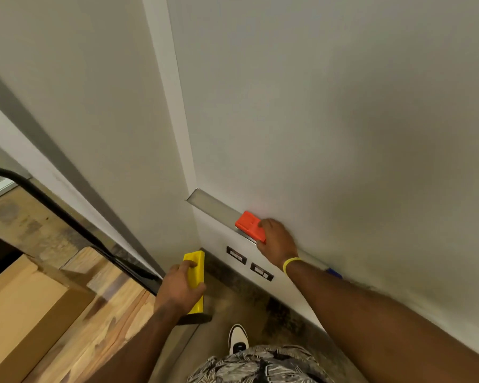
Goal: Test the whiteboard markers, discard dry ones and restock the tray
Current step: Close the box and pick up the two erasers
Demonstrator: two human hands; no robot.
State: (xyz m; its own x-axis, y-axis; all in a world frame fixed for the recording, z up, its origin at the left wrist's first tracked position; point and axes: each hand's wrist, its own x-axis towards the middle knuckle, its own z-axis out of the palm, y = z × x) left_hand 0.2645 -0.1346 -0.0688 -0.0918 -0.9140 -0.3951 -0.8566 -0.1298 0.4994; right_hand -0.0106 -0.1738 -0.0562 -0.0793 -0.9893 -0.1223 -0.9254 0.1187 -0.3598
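Note:
A white whiteboard (329, 120) fills the right of the view, with a narrow metal tray (208, 202) along its lower edge. My right hand (274, 240) grips an orange block, likely an eraser (248, 225), that sits on the tray. My left hand (180, 288) holds a yellow block (197, 265) lower down, away from the board and over the floor. A blue marker tip (333, 272) shows on the tray just behind my right forearm; the rest of it is hidden.
Two wall outlets (249, 262) sit under the tray. A wooden table with a black frame (67, 286) and a cardboard box (25, 313) stands to the left. My shoe (238, 340) is on the floor between the table and the wall.

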